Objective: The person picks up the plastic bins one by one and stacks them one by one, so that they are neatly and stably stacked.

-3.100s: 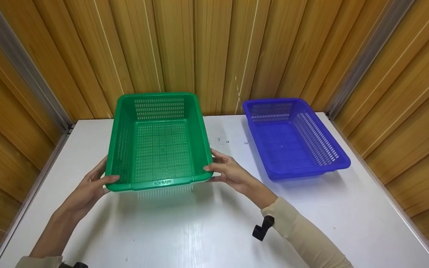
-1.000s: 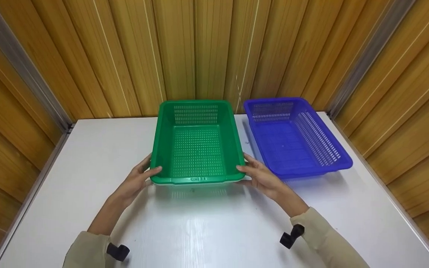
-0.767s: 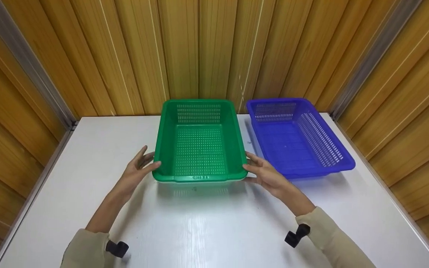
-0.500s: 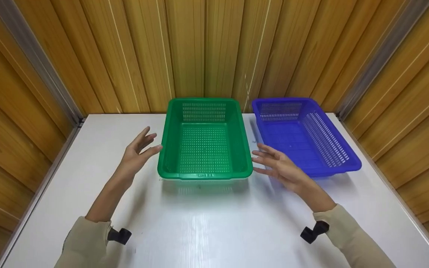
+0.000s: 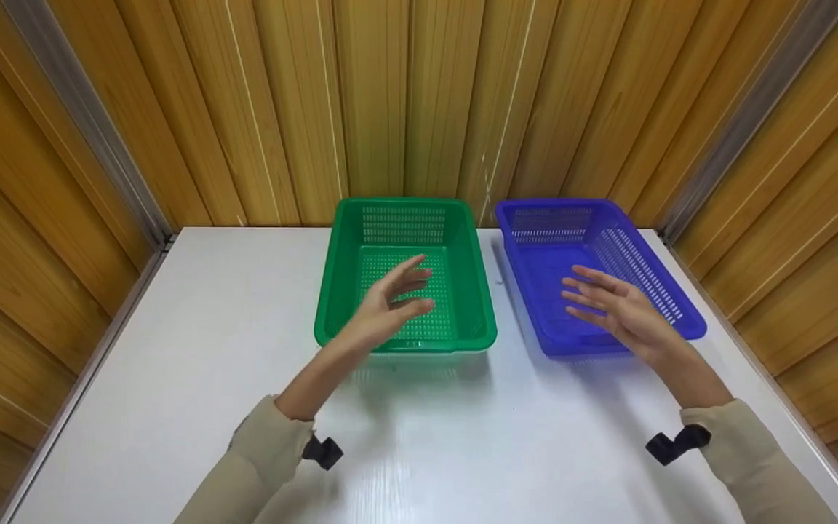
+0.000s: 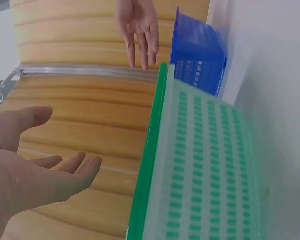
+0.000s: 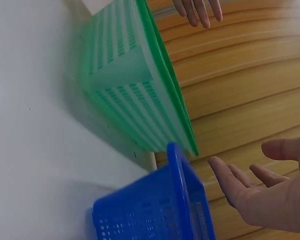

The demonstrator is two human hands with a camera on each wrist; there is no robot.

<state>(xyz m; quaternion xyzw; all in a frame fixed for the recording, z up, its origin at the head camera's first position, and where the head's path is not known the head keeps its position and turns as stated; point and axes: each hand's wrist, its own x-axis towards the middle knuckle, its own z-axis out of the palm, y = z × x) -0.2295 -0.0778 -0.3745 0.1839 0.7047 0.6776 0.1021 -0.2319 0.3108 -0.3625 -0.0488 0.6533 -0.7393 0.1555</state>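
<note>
A green rectangular basket (image 5: 473, 342) stands near the back of the table. Its rim sits over the rim of a whitish basket (image 6: 162, 150), nested around it and mostly hidden from the head view. To its right stands a blue-violet slotted basket (image 5: 535, 309), tilted slightly in line. My left hand (image 5: 382, 309) is held above the green basket, fingers relaxed and apart, holding nothing. Over the blue basket hovers my right hand (image 5: 623, 309), fingers spread loosely and likewise without a hold. Both wrist views show the palms facing inward, off the rims.
The white table (image 5: 244, 407) meets wood-patterned panels (image 5: 375, 94) behind and at both sides. Metal posts (image 5: 117, 156) run up the corners. A narrow gap separates the two baskets. A black mount (image 5: 324, 451) sticks out from each sleeve.
The green basket moved right beside the blue one and was let go. Both hands then lifted off; the left moved right over the green basket, the right moved over the blue one.
</note>
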